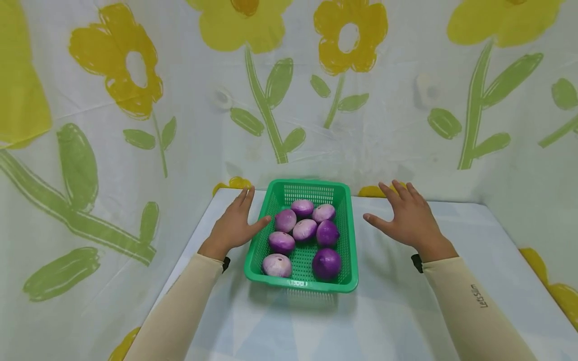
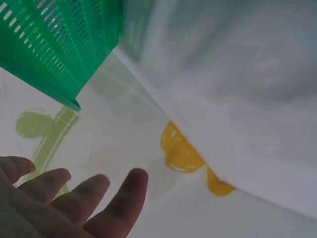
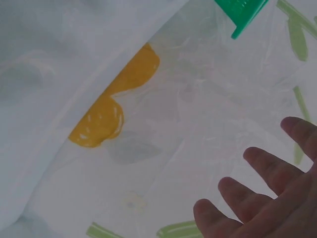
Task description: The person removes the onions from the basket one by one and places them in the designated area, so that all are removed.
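Note:
A green plastic basket [image 1: 301, 286] with slotted walls sits on the table and holds several purple onions [image 1: 327, 263], some deep purple and some paler. My left hand [image 1: 235, 223] is beside the basket's left wall, fingers extended and thumb reaching toward the rim. To the right of the basket, with a gap between, my right hand [image 1: 408, 220] is held up with its fingers spread and nothing in it. In the left wrist view the basket's side [image 2: 74, 49] shows above the left fingers. Only a corner of it [image 3: 242, 15] appears in the right wrist view.
The pale table [image 1: 379, 311] ends at a white cloth backdrop [image 1: 384, 145] printed with yellow flowers and green stems. That cloth also rises on the left and right sides. Sleeves [image 1: 180, 306] cover both forearms.

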`<state>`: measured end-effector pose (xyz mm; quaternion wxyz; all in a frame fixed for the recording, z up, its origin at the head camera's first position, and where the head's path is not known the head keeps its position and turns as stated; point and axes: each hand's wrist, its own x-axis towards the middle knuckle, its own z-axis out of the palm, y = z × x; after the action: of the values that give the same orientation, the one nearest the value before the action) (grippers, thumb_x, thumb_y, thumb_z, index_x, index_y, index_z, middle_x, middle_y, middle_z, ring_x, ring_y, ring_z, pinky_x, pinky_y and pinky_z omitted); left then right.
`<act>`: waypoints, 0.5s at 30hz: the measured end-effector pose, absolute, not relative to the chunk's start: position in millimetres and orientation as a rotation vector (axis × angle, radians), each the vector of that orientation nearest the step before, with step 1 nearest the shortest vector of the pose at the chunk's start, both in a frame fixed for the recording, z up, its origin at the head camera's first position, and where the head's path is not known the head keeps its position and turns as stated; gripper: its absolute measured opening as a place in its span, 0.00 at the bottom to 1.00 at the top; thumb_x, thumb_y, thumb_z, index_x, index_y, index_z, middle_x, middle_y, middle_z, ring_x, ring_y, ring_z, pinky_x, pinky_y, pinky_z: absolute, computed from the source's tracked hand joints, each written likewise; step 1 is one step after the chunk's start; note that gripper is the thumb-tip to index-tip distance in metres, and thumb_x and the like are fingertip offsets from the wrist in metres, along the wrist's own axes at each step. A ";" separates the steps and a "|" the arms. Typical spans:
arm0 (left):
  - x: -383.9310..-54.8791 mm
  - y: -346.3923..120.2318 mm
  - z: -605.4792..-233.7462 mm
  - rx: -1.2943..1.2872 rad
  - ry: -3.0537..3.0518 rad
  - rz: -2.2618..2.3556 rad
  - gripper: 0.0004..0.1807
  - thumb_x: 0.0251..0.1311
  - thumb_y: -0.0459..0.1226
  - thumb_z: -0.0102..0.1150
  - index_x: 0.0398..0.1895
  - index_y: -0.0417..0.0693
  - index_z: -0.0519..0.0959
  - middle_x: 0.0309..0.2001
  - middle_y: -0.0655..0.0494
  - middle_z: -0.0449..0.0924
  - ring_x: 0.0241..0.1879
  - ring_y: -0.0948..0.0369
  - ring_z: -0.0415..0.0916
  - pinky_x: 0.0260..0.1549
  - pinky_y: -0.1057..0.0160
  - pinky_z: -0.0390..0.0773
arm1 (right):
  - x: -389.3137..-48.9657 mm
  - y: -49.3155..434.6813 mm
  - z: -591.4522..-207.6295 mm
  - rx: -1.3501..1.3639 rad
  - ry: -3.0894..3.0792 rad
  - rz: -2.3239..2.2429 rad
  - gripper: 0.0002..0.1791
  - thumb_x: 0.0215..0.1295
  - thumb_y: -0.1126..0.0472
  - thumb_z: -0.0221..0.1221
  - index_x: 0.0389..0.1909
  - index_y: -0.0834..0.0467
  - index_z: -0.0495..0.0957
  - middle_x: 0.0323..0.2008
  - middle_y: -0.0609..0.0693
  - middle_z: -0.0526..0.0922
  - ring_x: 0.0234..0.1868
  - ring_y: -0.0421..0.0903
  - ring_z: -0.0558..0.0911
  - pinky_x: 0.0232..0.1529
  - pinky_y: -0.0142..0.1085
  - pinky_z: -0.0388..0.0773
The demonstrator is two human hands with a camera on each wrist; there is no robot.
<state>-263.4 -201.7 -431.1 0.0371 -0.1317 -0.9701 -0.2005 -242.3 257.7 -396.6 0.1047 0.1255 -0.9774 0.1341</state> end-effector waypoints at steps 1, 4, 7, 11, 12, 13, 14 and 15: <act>-260.8 -203.7 -433.1 -0.396 -2.975 -0.660 0.59 0.66 0.76 0.45 0.88 0.58 0.35 0.86 0.50 0.39 0.82 0.42 0.47 0.65 0.32 0.69 | -242.7 257.9 -396.5 0.377 -2.875 0.400 0.58 0.65 0.21 0.57 0.83 0.57 0.59 0.80 0.69 0.56 0.78 0.77 0.50 0.72 0.72 0.48; -251.3 -208.0 -438.5 -0.362 -2.964 -0.799 0.59 0.67 0.75 0.48 0.88 0.61 0.34 0.86 0.49 0.43 0.79 0.44 0.56 0.69 0.34 0.64 | -244.1 259.0 -396.0 0.393 -2.863 0.409 0.57 0.66 0.23 0.58 0.83 0.57 0.59 0.80 0.70 0.56 0.78 0.77 0.51 0.72 0.71 0.49; -240.7 -210.3 -443.8 -0.354 -2.943 -0.943 0.57 0.69 0.70 0.53 0.88 0.64 0.33 0.84 0.45 0.50 0.71 0.42 0.71 0.66 0.37 0.70 | -245.1 259.5 -394.7 0.403 -2.861 0.431 0.56 0.66 0.24 0.60 0.83 0.57 0.59 0.80 0.69 0.56 0.78 0.77 0.51 0.72 0.72 0.50; -225.5 -210.8 -451.7 -0.316 -2.917 -1.190 0.54 0.72 0.60 0.60 0.87 0.70 0.34 0.82 0.46 0.58 0.61 0.44 0.82 0.44 0.49 0.86 | -245.3 258.0 -392.0 0.456 -2.884 0.518 0.53 0.67 0.29 0.63 0.83 0.55 0.60 0.81 0.68 0.55 0.79 0.75 0.50 0.69 0.74 0.54; -221.1 -210.7 -452.9 -0.298 -2.910 -1.261 0.54 0.73 0.57 0.62 0.87 0.71 0.34 0.81 0.47 0.60 0.60 0.46 0.82 0.38 0.52 0.87 | -245.2 257.1 -390.9 0.480 -2.889 0.548 0.52 0.67 0.31 0.64 0.83 0.55 0.60 0.81 0.67 0.55 0.79 0.74 0.51 0.69 0.74 0.55; -217.1 -210.7 -454.5 -0.274 -2.907 -1.320 0.53 0.73 0.54 0.62 0.87 0.72 0.35 0.81 0.49 0.60 0.60 0.47 0.82 0.32 0.55 0.87 | -245.0 256.1 -389.8 0.504 -2.896 0.573 0.51 0.68 0.33 0.65 0.83 0.55 0.60 0.81 0.67 0.55 0.79 0.73 0.52 0.68 0.74 0.57; -213.4 -210.5 -455.6 -0.257 -2.902 -1.376 0.53 0.73 0.51 0.63 0.87 0.73 0.35 0.81 0.50 0.60 0.60 0.48 0.83 0.29 0.57 0.87 | -245.0 254.9 -388.8 0.530 -2.898 0.588 0.50 0.68 0.35 0.66 0.82 0.55 0.61 0.81 0.66 0.56 0.79 0.73 0.53 0.67 0.74 0.59; -209.5 -210.2 -456.4 -0.252 -2.894 -1.432 0.53 0.74 0.48 0.63 0.87 0.73 0.36 0.81 0.49 0.60 0.60 0.48 0.83 0.26 0.57 0.86 | -245.3 253.5 -387.3 0.557 -2.892 0.598 0.49 0.68 0.36 0.67 0.82 0.54 0.62 0.80 0.65 0.58 0.78 0.72 0.56 0.67 0.73 0.61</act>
<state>-209.5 -210.2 -456.4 -0.0486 -0.0776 -0.8926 -0.4415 -245.3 253.5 -387.3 0.0682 0.1849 -0.9601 0.1985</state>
